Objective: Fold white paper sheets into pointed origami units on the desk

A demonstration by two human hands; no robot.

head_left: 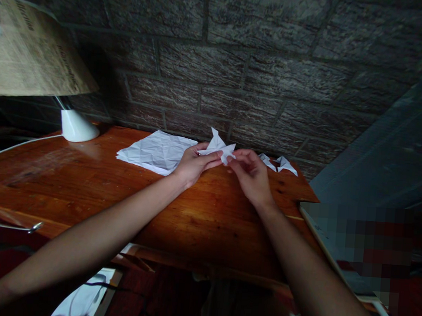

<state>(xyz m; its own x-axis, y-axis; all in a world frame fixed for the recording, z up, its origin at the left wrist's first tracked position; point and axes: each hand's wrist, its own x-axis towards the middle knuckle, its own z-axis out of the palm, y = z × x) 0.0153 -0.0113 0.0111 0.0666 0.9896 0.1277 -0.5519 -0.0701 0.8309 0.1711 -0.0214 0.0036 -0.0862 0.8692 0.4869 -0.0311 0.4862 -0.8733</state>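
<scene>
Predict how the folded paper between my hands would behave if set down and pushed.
The folded paper is probably light, as it looks thin. Its folds likely stiffen it somewhat, though the narrow upper point might bend. Its angular shape suggests sliding rather than rolling.

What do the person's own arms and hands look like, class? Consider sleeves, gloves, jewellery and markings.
The left arm and right arm are slender and bare, with no sleeves in view. The left hand and right hand are ungloved. No watch, bracelet, cable or clear marking shows; whether a ring is worn is too small to tell.
</scene>
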